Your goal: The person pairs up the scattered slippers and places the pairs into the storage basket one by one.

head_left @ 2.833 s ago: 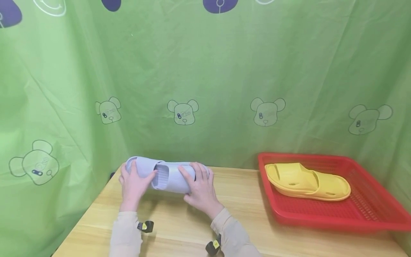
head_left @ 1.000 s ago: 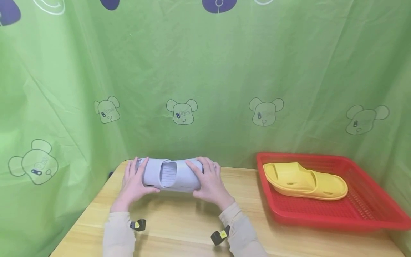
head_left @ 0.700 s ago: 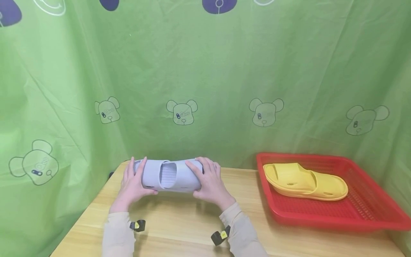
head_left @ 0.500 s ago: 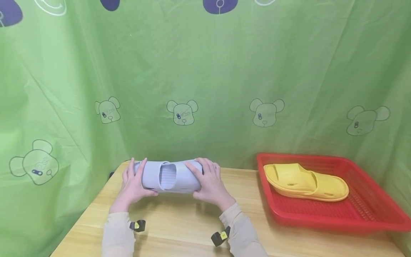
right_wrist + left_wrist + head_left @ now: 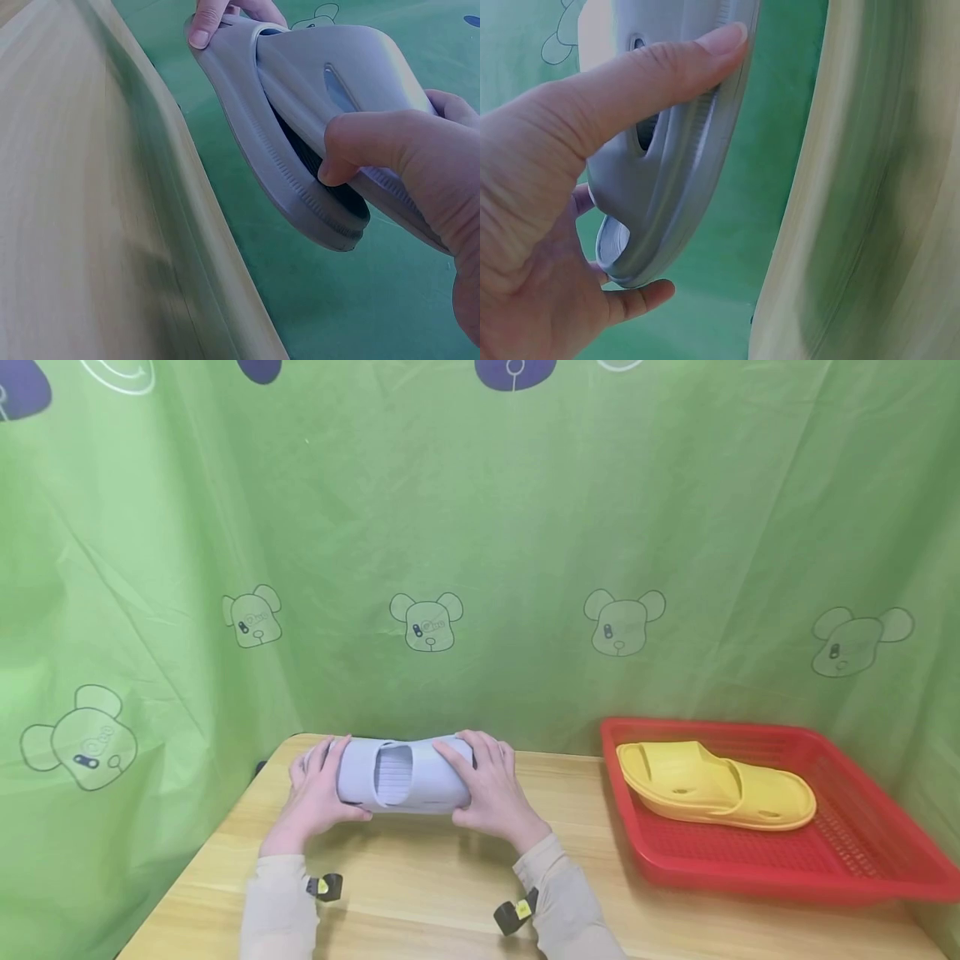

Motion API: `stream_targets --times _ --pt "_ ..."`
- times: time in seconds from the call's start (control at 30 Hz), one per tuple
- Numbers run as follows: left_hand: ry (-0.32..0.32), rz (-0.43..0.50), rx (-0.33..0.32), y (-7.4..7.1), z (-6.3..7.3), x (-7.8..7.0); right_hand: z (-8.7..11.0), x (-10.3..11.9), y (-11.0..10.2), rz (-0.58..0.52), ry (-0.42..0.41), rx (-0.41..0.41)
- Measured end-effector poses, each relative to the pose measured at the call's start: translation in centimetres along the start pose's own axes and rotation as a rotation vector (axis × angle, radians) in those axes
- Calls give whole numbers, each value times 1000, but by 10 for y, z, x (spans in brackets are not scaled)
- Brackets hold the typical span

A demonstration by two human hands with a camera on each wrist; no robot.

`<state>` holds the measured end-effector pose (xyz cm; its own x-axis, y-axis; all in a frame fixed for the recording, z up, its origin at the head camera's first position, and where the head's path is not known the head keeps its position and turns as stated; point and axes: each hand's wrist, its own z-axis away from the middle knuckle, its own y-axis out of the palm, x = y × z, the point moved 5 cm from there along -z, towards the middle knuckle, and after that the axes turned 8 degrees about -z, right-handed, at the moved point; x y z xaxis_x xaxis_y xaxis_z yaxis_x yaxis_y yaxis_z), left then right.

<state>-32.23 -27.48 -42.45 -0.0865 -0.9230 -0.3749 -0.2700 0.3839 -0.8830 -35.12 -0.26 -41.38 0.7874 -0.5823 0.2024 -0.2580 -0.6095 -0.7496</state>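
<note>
A pair of light grey-lilac slippers [image 5: 356,771] is held crosswise above the table, one lapped into the other. The left hand [image 5: 311,793] grips the left end. In the left wrist view its thumb [image 5: 660,75] lies along the side of the slipper [image 5: 675,161], with the other fingers partly hidden behind. The right hand [image 5: 491,789] grips the right end, fingers over the upper and thumb below. From the right wrist view, a thumb presses near the gap between the two slippers [image 5: 345,71], where one heel hangs apart from the other's sole.
A red plastic basket [image 5: 637,839] stands on the right of the wooden table [image 5: 420,893]. A yellow pair of slippers [image 5: 712,781], one lapped into the other, lies inside it. Behind hangs a green curtain [image 5: 525,527] with printed bear heads.
Earlier, the slippers were tilted and reached farther left; now they sit more level. The left hand has shifted its hold, its fingers lately bending more over the left end. The yellow slippers stay put.
</note>
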Motion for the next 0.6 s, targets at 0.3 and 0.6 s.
stream_targets --times 0.3,0.6 --pt "25 -4 -27 2 -2 -5 1 0 -2 6 1 -4" --pt "53 -7 -65 1 -2 -7 0 1 0 12 0 -9"
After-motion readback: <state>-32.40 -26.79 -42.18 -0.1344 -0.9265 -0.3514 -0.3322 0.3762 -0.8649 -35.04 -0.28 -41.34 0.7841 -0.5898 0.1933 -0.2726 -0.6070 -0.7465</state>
